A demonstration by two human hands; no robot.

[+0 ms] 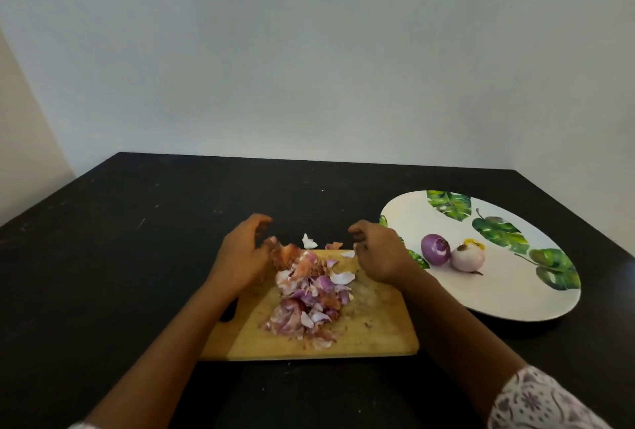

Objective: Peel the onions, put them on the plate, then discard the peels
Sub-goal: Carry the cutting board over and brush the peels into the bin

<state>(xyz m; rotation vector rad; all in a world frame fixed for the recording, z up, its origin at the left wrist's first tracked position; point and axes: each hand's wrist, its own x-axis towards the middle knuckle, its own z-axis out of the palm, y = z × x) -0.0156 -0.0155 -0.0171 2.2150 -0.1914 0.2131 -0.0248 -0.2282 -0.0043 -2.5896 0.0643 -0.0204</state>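
Note:
A heap of purple and pink onion peels (311, 294) lies on a wooden cutting board (374, 325). My left hand (242, 251) cups the heap's far left side, fingers curved and touching peels. My right hand (378, 251) hovers at the board's far right corner with fingers loosely curled, holding nothing I can see. A few stray peels (309, 241) lie on the table just beyond the board. Two peeled onions rest on the white leaf-patterned plate (515, 298): a purple one (435, 247) and a paler one (468, 257) touching it.
The black table (120, 239) stands against a pale wall. A dark object, perhaps a handle (229, 312), shows under my left forearm at the board's left edge. The plate sits to the right of the board.

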